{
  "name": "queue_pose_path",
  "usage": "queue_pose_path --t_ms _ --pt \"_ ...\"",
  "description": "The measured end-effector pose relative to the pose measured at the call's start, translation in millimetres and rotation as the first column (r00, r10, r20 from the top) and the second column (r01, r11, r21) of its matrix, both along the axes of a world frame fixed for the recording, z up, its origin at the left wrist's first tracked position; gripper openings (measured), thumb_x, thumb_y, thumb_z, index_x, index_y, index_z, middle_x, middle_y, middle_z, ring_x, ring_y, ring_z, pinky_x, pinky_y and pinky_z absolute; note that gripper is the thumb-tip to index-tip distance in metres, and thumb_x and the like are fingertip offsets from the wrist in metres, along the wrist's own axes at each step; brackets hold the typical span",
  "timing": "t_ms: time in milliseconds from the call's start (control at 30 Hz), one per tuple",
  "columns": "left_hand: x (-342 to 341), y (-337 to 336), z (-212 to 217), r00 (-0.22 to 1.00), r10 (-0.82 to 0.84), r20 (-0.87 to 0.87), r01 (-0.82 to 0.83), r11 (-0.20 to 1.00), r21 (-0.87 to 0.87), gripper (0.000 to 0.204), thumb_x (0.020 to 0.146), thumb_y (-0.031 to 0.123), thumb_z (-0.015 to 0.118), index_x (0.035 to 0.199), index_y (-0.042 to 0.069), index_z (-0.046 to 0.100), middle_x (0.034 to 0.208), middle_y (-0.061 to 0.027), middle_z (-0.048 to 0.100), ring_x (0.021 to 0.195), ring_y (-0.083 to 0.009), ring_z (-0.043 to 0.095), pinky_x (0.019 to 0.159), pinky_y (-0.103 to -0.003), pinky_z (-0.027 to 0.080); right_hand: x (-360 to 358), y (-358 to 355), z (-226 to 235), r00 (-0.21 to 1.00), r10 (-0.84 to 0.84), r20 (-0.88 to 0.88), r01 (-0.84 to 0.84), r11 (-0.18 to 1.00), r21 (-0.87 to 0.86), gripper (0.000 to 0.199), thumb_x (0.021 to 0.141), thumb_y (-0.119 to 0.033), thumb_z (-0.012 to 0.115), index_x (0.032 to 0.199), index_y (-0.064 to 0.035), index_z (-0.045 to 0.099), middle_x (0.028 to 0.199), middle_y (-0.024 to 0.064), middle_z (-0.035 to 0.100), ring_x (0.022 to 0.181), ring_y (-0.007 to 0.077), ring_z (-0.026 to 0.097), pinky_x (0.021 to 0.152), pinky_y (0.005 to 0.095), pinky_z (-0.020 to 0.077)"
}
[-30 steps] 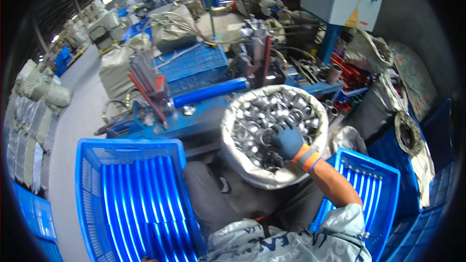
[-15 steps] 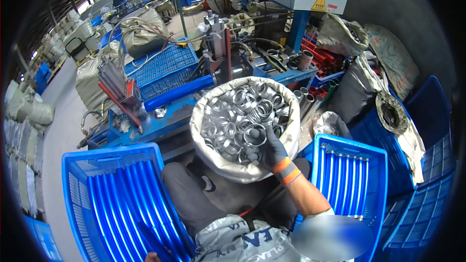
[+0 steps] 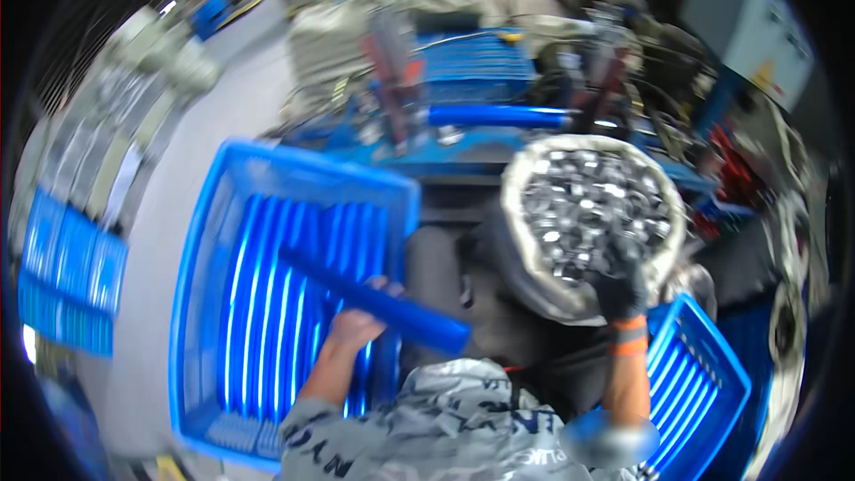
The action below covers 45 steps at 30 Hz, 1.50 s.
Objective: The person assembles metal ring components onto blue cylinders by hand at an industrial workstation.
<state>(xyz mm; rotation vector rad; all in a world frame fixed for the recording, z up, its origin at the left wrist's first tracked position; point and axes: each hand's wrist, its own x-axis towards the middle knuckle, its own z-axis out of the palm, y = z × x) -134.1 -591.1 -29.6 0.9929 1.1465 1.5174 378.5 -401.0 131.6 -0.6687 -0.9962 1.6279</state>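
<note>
The person's bare left hand point(image 3: 356, 325) is closed around a long blue cylindrical tube point(image 3: 374, 301), gripping it near its middle; the tube slants from upper left, over the big blue slatted plastic crate point(image 3: 223, 303), down to a blunt end just left of the person's lap; the crate sits at the person's left, tilted, its ribbed floor showing beneath hand and tube.

The right hand point(image 3: 621, 289), in a dark glove with an orange cuff, sits on the near rim of a white woven sack point(image 3: 534, 276) filled with short shiny metal rings point(image 3: 588, 205); the fingers are curled down among the rings, but the blur hides whether they have hold of any; the sack stands to the right of the big crate, just beyond the knees, well apart from the tube.

A smaller blue slatted crate point(image 3: 704, 383) lies right of the sack, beside the right forearm; beyond the sack a blue machine bench point(image 3: 499, 120) carries a horizontal blue bar and red upright parts; farther back lie another blue basket point(image 3: 472, 62) and pale stuffed sacks point(image 3: 329, 36); left of the big crate runs a grey concrete floor point(image 3: 151, 205) with more blue crates point(image 3: 67, 276) at its edge; the whole view is smeared by motion.
</note>
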Motion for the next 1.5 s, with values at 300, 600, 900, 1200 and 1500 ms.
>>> queue_pose_path --t_ms 300,600,900,1200,1500 --pt "81.3 118.6 223.7 0.986 -0.126 -0.106 0.118 0.99 -0.08 0.081 0.081 0.019 0.097 0.15 0.005 0.057 0.115 -0.0113 0.073 0.109 -0.0273 0.076 0.099 -0.047 0.062 -19.0 14.8 -24.5 0.996 0.037 -0.083 -0.047 0.991 -0.124 0.1 0.103 -0.07 0.075 0.176 -0.0093 0.044 0.178 0.0036 0.049 0.15 0.0257 0.055 0.116 0.0514 0.0541" --pt "130.0 133.7 279.6 0.201 -0.108 -0.974 0.346 0.938 -0.033 0.072 0.068 0.009 0.083 0.139 0.01 0.073 0.111 -0.015 0.078 0.103 -0.0401 0.075 0.092 -0.049 0.062 -0.3 1.6 25.7 0.999 -0.048 0.015 0.046 0.992 0.114 0.108 0.093 -0.027 0.095 0.177 0.0046 0.035 0.166 0.015 0.061 0.153 0.0242 0.058 0.131 0.0414 0.0416" --pt "117.7 132.1 279.2 0.188 -0.127 -0.974 0.328 0.943 -0.059 0.069 0.069 0.01 0.082 0.138 0.012 0.074 0.105 -0.0141 0.075 0.101 -0.0397 0.074 0.09 -0.05 0.061 -8.5 -1.9 45.7 0.972 0.062 0.229 -0.099 0.983 0.154 0.104 0.086 -0.001 0.095 0.174 0.0082 0.04 0.16 0.0156 0.065 0.143 0.0237 0.065 0.121 0.038 0.0513" --pt "110.8 126.9 243.1 0.329 -0.033 -0.944 0.22 0.974 0.042 0.065 0.073 0.014 0.087 0.137 0.012 0.076 0.115 -0.0146 0.08 0.105 -0.0405 0.077 0.092 -0.049 0.063 -13.7 46.7 42.1 0.944 0.134 0.3 -0.215 0.943 0.255 0.084 0.098 -0.002 0.082 0.174 0.0026 0.046 0.163 0.0143 0.065 0.148 0.0206 0.061 0.128 0.038 0.0447" --pt "85.9 108.6 199.7 0.971 -0.002 -0.24 0.04 0.987 0.154 0.08 0.076 0.033 0.098 0.14 -0.001 0.064 0.121 -0.0103 0.073 0.11 -0.0238 0.071 0.103 -0.039 0.056 -68.8 154.0 -21.3 0.014 -0.551 0.835 -0.445 0.744 0.498 0.04 0.106 -0.047 0.071 0.123 -0.014 0.086 0.141 0.0113 0.077 0.14 0.0348 0.066 0.13 0.0582 0.0381"
